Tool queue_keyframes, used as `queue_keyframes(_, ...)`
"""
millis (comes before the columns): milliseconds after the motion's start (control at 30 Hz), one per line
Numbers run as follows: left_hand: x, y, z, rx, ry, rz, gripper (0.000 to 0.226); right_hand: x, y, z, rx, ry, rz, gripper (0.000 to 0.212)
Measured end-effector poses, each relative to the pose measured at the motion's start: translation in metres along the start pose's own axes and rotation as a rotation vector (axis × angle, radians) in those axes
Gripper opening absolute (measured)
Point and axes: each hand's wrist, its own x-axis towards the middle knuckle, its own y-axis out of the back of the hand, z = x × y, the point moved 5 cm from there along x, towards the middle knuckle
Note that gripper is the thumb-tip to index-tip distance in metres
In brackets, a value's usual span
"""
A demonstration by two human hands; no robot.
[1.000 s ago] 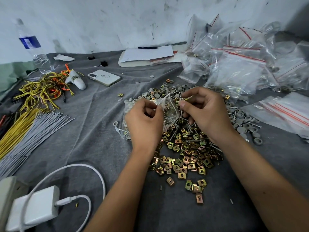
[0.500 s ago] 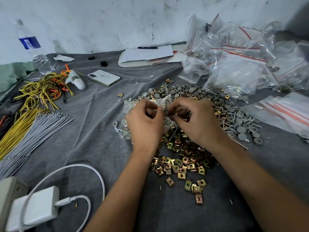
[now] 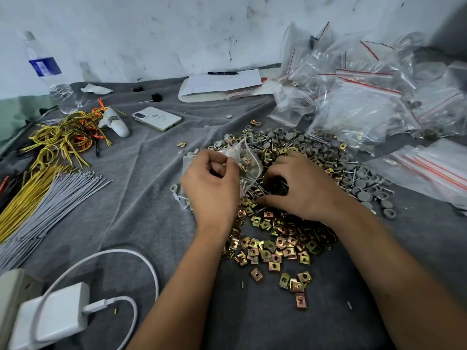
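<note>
The clear bag is pinched at the mouth by left grip. The right grip is curled onto clip pile; its hold cannot be told.

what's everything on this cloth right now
small bag: one, clear, centre, over the clips
metal clips: many, brass, centre front
caps: many, grey, behind the clips
zip bags: many, clear with red strips, back right
phone: one, white, back left of centre
bottle: one, clear, blue label, back left
wires: tangle, yellow and orange, left
ties: bundle, grey, left edge
charger: one, white, front left
notepad: one, white, back centre
pen: one, black, on the notepad
cloth: one, grey, under everything
left hand: pinches the small bag
right hand: fingers curled over the clips
</note>
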Motion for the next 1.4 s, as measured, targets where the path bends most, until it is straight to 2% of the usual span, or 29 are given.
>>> queue_keyframes(167, 0.0, 0.001, 0.001, -0.014, -0.014, 0.022, 0.016, -0.001, 0.0, -0.003, 0.117, 0.042, -0.035, 0.018)
queue_keyframes(400, 0.0, 0.001, 0.003, 0.003, -0.047, 0.017, 0.014, -0.002, 0.009, 0.009, 0.323, -0.039, 0.21, 0.008)
queue_keyframes(500, -0.001, -0.005, 0.0, 0.025, -0.033, -0.06, 0.016, -0.004, 0.013, 0.012, 0.424, -0.074, 0.358, 0.008)
queue_keyframes(600, -0.002, -0.009, -0.001, 0.092, -0.045, -0.132, 0.018, -0.005, 0.021, 0.007, 0.386, -0.014, 0.457, 0.014)
queue_keyframes(767, -0.002, -0.012, -0.001, 0.124, -0.058, -0.157, 0.02, -0.005, 0.021, -0.01, 0.323, 0.164, 0.403, 0.02)
queue_keyframes(933, -0.002, -0.011, -0.001, 0.108, -0.041, -0.145, 0.017, -0.006, 0.02, -0.007, 0.411, 0.098, 0.415, 0.02)
queue_keyframes(1067, 0.0, -0.006, -0.003, 0.019, 0.02, -0.099, 0.018, -0.01, 0.027, 0.001, 0.427, 0.008, 0.526, 0.01)
queue_keyframes(1133, 0.0, -0.003, -0.002, 0.009, 0.02, -0.056, 0.017, -0.009, 0.024, 0.002, 0.357, -0.028, 0.443, 0.011)
queue_keyframes(1267, 0.001, 0.001, 0.002, 0.0, 0.008, 0.026, 0.014, -0.002, 0.003, 0.0, -0.035, -0.084, 0.105, 0.035)
queue_keyframes(1400, 0.007, 0.013, -0.004, -0.155, 0.085, 0.169, 0.012, -0.001, 0.0, -0.002, -0.025, -0.063, 0.06, 0.025)
